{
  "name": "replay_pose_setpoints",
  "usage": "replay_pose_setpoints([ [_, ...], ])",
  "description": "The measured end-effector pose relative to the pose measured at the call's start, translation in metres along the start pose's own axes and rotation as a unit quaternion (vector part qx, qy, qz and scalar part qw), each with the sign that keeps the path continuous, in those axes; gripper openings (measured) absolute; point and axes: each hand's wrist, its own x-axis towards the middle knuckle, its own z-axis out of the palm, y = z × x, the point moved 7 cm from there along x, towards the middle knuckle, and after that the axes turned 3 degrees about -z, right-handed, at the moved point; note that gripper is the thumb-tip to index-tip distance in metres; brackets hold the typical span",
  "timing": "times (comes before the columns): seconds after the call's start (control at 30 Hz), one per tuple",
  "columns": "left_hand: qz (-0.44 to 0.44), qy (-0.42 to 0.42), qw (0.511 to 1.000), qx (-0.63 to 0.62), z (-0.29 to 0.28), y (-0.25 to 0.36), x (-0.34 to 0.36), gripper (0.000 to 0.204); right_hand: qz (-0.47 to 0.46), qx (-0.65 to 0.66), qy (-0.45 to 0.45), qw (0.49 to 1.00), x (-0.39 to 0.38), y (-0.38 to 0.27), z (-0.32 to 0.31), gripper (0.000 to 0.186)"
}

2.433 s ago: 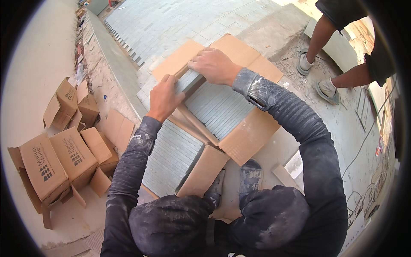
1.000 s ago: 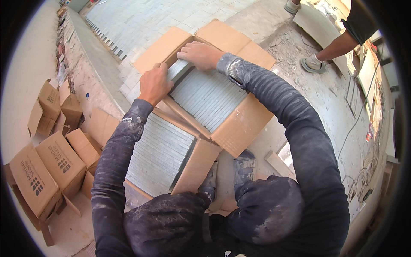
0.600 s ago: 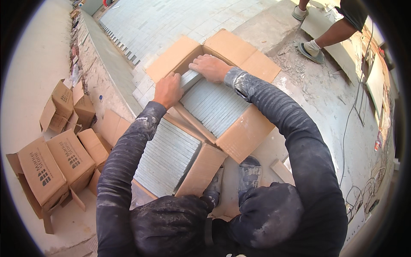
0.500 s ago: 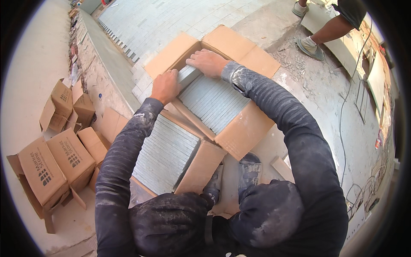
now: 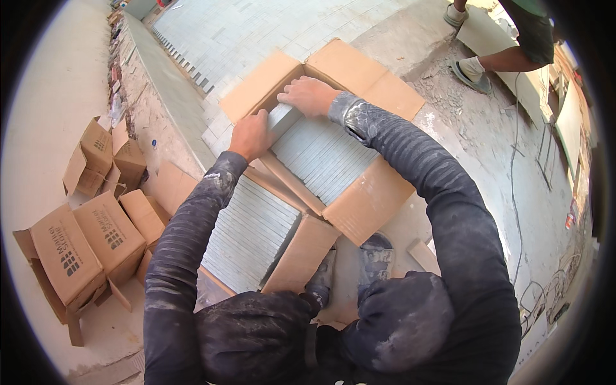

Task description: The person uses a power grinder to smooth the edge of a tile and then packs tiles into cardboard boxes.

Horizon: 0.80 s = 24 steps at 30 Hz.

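Observation:
Both my hands are at the far end of an open cardboard box [image 5: 369, 205] packed with thin grey stone tiles [image 5: 324, 154] standing on edge in a tight row. My left hand [image 5: 251, 136] grips the near left end of a small bundle of grey tiles [image 5: 284, 120]. Curled over the bundle's other end is my right hand [image 5: 309, 96], its fingertips partly hidden behind it. The bundle sits tilted and a little above the row. Closer to me, a second open box [image 5: 303, 253] holds a similar row of grey tiles [image 5: 249, 228].
Opened cardboard cartons [image 5: 58, 253] lie at the left beside a low concrete ledge [image 5: 160, 96]. Laid paving [image 5: 224, 32] stretches beyond the boxes. Another person's leg [image 5: 504, 59] stands at the far right, near rubble [image 5: 443, 96] and a loose cable [image 5: 514, 192]. My shoes [image 5: 376, 256] are right by the boxes.
The tile bundle has come up slightly between my hands, showing more of its face. At the far right, the other person's legs have shifted a little. My view has moved slightly.

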Motion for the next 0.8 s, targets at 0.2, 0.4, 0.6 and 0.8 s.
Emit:
replay_pose_setpoints([
  [0.2, 0.014, 0.012, 0.998, 0.059, -0.003, 0.014, 0.009, 0.010, -0.010, -0.025, -0.005, 1.000, -0.003, 0.000, 0.004, 0.018],
  [0.4, 0.007, 0.011, 0.995, 0.096, -0.003, 0.023, 0.004, 0.009, -0.011, -0.032, 0.030, 0.999, -0.014, -0.001, 0.007, 0.018],
  [0.6, 0.030, 0.013, 0.995, 0.090, -0.001, 0.021, 0.009, 0.008, 0.000, -0.035, 0.027, 0.999, -0.011, 0.000, 0.010, 0.019],
  [0.8, 0.024, 0.007, 0.995, 0.098, 0.003, 0.018, 0.008, 0.009, 0.056, -0.068, 0.040, 0.995, -0.014, -0.006, 0.004, 0.029],
])
